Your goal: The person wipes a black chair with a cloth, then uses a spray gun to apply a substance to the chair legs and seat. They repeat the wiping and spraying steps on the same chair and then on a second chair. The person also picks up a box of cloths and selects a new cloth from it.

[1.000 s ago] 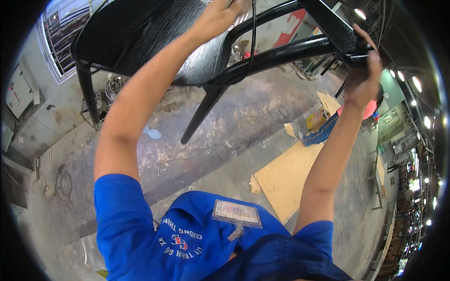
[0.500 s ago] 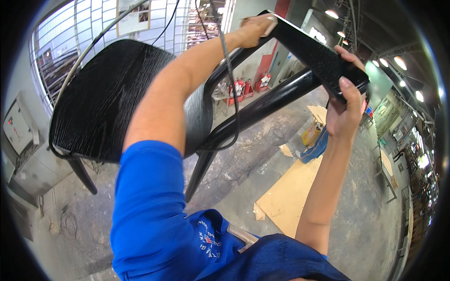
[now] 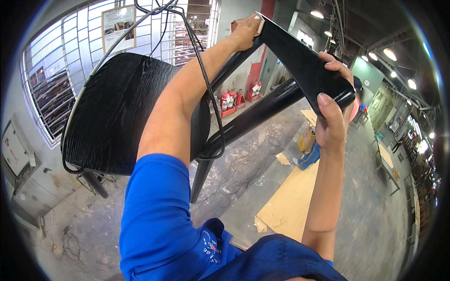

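Two bare hands are kept on the back of one black chair (image 3: 117, 112), whose seat is seen between nine and ten o'clock and whose backrest (image 3: 300, 61) is slanted from twelve toward two o'clock. At twelve o'clock the left hand (image 3: 246, 33) is closed narrowly about a pale pad (image 3: 259, 23), which is pressed against the upper end of the backrest. At two o'clock the right hand (image 3: 333, 110) is wrapped around the other end: the thumb (image 3: 326, 105) is laid on the broad near face and the fingers (image 3: 340, 66) are hooked over the far edge. The chair is coated in black throughout; fine wood grain is shown on the seat, and a glossy streak of light is caught near the end gripped by the right hand. Two legs are pointed downward, one at eight o'clock and one just below the centre, toward seven. A dark cord (image 3: 223, 140) is looped in front of the left forearm and around the chair's frame close to the centre. Red fire extinguishers (image 3: 229, 99) are seen beyond the frame, and flat tan sheeting (image 3: 288, 201) is spread on the floor (image 3: 356, 215) between four and five o'clock.
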Demonstrator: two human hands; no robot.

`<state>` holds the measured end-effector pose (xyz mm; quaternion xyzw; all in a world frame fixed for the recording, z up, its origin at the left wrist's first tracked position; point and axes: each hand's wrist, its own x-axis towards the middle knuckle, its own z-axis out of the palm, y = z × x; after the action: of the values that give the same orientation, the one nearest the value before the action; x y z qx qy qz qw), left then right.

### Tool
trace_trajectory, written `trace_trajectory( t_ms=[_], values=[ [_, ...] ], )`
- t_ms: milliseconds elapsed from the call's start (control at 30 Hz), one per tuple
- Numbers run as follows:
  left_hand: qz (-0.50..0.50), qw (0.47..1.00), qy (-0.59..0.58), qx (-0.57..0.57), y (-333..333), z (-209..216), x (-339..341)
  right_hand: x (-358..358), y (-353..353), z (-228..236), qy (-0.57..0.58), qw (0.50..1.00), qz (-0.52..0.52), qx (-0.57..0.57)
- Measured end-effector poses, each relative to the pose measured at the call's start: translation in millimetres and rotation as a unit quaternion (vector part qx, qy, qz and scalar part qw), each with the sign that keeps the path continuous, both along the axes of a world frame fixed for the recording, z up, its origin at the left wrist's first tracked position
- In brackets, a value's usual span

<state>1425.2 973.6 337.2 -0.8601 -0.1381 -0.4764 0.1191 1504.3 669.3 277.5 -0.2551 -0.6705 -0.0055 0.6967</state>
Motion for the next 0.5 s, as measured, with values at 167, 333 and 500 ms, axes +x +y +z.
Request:
trace_trajectory(
  t_ms=[167, 333, 500],
  values=[
    [-0.254, 0.953, 0.004, 0.168, -61, -61, 8, -4, 8, -7, -0.014, 0.999, -0.038, 0.024],
    [-0.207, 0.975, -0.02, 0.076, -53, -39, -27, -13, 14, -9, 0.017, 1.0, 0.014, 0.021],
    [-0.137, 0.987, 0.009, 0.089, -75, -34, -26, -25, 14, -7, 0.014, 0.999, -0.002, 0.035]
  ],
)
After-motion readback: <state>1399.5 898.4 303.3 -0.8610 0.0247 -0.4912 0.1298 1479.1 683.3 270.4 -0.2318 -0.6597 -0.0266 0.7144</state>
